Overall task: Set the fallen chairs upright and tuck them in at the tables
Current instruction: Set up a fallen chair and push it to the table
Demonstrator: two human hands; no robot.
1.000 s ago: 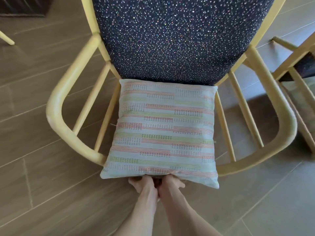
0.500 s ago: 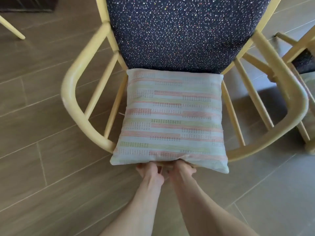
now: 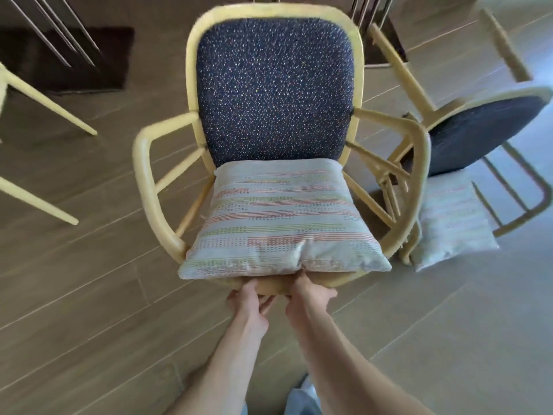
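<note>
Right, both hands are down at the front rail of the yellow armchair (image 3: 270,94), side by side under the overhang of the striped cushion (image 3: 282,223): the left hand (image 3: 248,301) has its fingers curled under the seat edge, and the right hand (image 3: 309,298) grips the same rail just beside it, pinching up near the cushion's hem. That low, centred hold makes sense to me, since it lets the person steer the whole frame from the front without tipping the cushion off. The armchair looks upright here, on the tiled floor (image 3: 89,295), its speckled navy back facing the person, so the job left for this one seems to be sliding it home. Just to the armchair's right lies a second chair (image 3: 484,130), on its side, with its own cushion (image 3: 452,223) spilled on the floor; its frame sits close against the armrest and could snag. To the armchair's left, pale chair legs (image 3: 39,94) angle in. Beyond the backrest, dark desk legs (image 3: 371,7) and a rug (image 3: 62,52) show.
</note>
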